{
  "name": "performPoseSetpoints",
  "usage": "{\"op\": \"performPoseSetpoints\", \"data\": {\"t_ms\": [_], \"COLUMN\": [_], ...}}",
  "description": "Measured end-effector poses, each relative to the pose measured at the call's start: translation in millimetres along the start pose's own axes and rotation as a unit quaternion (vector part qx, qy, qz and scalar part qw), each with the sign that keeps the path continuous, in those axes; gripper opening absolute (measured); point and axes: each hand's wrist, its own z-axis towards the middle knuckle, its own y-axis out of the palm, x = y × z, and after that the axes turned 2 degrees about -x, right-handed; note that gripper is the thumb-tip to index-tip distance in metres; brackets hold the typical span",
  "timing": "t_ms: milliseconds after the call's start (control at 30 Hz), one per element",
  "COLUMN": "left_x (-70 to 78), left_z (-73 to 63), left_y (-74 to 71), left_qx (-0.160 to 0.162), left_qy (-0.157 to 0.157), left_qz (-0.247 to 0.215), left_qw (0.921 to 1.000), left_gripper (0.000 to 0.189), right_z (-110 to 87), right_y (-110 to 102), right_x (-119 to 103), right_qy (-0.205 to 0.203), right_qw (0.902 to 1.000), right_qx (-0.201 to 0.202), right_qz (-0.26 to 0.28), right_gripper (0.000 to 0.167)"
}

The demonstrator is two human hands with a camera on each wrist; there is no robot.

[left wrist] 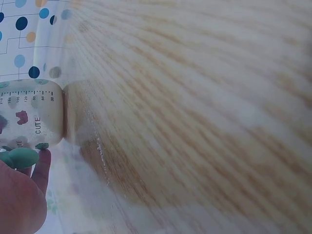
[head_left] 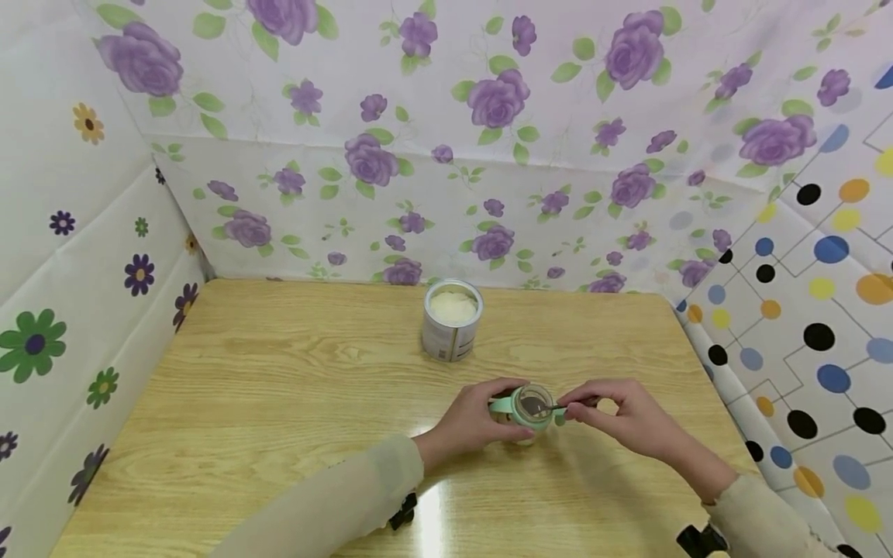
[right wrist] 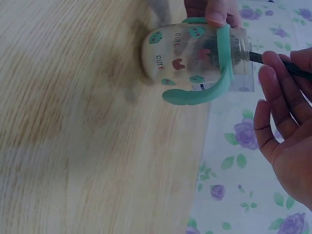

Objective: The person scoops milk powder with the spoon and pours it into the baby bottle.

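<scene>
A clear baby bottle [right wrist: 168, 56] with a green handle ring, a measuring scale and "CUTE" print stands upright on the table, its mouth uncapped. My left hand [head_left: 481, 418] grips it around the upper side by one handle; in the left wrist view the hand [left wrist: 22, 200] shows at the lower left, beside the bottle [left wrist: 36, 114]. Between thumb and fingers, my right hand [head_left: 628, 415] pinches the dark handle of a spoon [head_left: 554, 408]. The spoon's bowl is inside the bottle's mouth. In the right wrist view the other fingers of the right hand [right wrist: 292, 131] are loosely bent.
Behind the hands an open tin [head_left: 449, 341] of pale cream powder stands on the wooden table [head_left: 300, 387]. Flowered sheeting [head_left: 432, 209] rises at the table's back edge, with dotted sheeting [head_left: 802, 310] along the right and flower-print sheeting [head_left: 84, 271] along the left.
</scene>
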Motion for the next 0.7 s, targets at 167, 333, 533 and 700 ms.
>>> {"op": "performPoseSetpoints", "data": {"t_ms": [167,333,533,700], "left_x": [-0.9,-1.1,-0.4,0.5], "left_z": [0.4,0.4,-0.2,-0.7], "left_y": [0.1,0.3,-0.4,-0.8], "left_qx": [0.004,0.006,0.001,0.000], "left_qy": [0.003,0.002,0.004,0.005], "left_qz": [0.004,0.004,0.002,0.004], "left_qw": [1.0000,1.0000,1.0000,1.0000], "left_gripper": [0.070,0.071,0.071,0.071], "right_z": [1.9,2.4,2.3,3.7], "right_y": [-1,-2,-6,-12], "right_x": [0,1,0,-1], "right_qy": [-0.003,0.005,0.009,0.037], "right_qw": [1.0000,0.9999,0.9999,0.9971], "right_qx": [-0.002,-0.006,0.008,0.025], "right_qz": [0.001,0.009,0.009,0.061], "right_gripper": [0.024,0.023,0.024,0.023]}}
